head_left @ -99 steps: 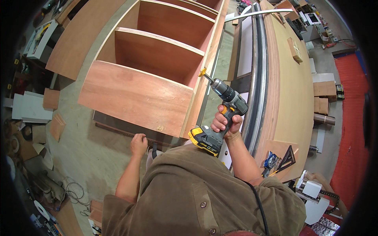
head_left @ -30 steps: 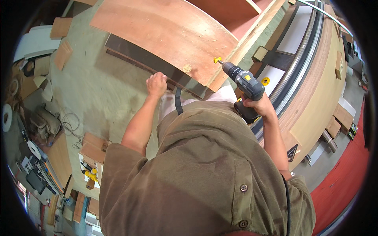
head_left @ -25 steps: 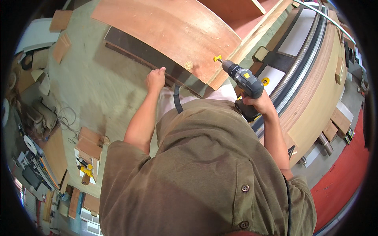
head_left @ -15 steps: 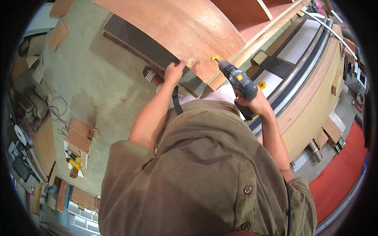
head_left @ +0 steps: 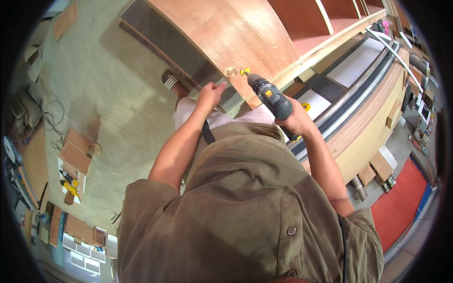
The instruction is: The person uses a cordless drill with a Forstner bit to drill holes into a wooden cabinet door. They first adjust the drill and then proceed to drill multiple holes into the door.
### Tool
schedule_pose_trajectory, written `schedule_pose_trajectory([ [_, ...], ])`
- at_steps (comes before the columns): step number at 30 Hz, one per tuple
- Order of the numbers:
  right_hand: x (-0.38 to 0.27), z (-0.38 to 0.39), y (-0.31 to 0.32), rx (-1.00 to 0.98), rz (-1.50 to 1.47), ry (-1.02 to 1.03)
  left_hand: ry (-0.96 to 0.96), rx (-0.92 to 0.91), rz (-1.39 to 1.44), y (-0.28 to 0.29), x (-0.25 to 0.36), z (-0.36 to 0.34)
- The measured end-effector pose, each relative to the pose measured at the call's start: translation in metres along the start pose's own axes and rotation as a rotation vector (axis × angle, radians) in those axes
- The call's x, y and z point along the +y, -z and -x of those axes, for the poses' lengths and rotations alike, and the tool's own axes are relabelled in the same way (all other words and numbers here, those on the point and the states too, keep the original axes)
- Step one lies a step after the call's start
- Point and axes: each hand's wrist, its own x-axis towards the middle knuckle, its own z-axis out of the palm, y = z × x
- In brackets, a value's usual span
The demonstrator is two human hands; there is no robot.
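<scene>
My right hand is wrapped round the grip of a dark grey cordless drill. A yellow boring bit is fitted in its chuck, over the near end of a reddish wooden panel. Close to the left of the bit, a round, pale bored spot shows in the panel. Just off the panel's left edge is my left hand, its fingers curled in and nothing visible in them. Whether the bit touches the wood is hard to tell.
Wooden shelving adjoins the panel, with a dark board underneath. Stacked long boards and edge strips run along the right. A yellow power tool lies by wood offcuts on the left floor. A sandalled foot stands near the dark board.
My left hand has drawn back off the panel's edge. The drill has shifted left, bringing its bit nearer the bored spot. The whole view has swung slightly.
</scene>
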Motion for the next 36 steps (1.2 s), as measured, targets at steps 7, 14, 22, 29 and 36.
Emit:
schedule_pose_trajectory([
  [7,0.008,-0.004,-0.001,0.014,0.016,-0.038,0.026,-0.028,0.100,-0.011,0.042,-0.019],
  [14,-0.009,-0.012,-0.007,-0.053,0.027,-0.064,-0.005,-0.152,-0.015,-0.001,0.021,0.040],
  [22,-0.031,-0.028,-0.017,-0.136,0.136,-0.063,-1.201,0.382,0.257,0.018,0.095,0.084],
  [29,-0.023,-0.044,-0.017,-0.121,0.092,0.204,-1.275,0.279,0.365,-0.002,0.124,0.065],
  [36,-0.015,-0.043,-0.011,-0.143,0.038,0.210,-1.263,0.307,0.423,0.006,0.130,0.060],
])
